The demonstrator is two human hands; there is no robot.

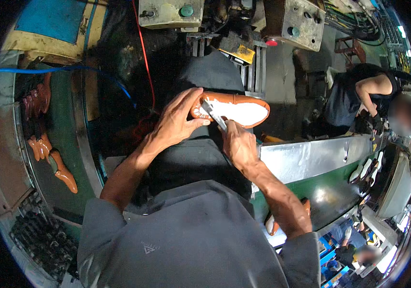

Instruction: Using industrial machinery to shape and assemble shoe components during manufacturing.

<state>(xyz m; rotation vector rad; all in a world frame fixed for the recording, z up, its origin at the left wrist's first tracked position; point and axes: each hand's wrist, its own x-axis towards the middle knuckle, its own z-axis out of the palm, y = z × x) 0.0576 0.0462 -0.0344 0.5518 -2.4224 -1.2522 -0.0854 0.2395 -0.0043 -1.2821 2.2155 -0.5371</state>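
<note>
A brown shoe upper [264,103], sole side up, lies crosswise over my dark-clad lap with its white underside showing. Its left end sits in my left hand [172,121], the thumb along the near edge and the fingers over the far rim. My right hand [240,145] is closed around a grey metal tool [212,111] that looks like pincers. The tool's head touches the gathered brown edge at that left end, close to my left fingers. Most of its handle is hidden in my right hand.
Brown shoes [65,176] and dark red shoes [36,100] rest on a green belt at left. Another green belt [320,197] runs at right behind a metal rail [306,156]. Control boxes [296,21] stand ahead. A co-worker [349,98] bends over at far right.
</note>
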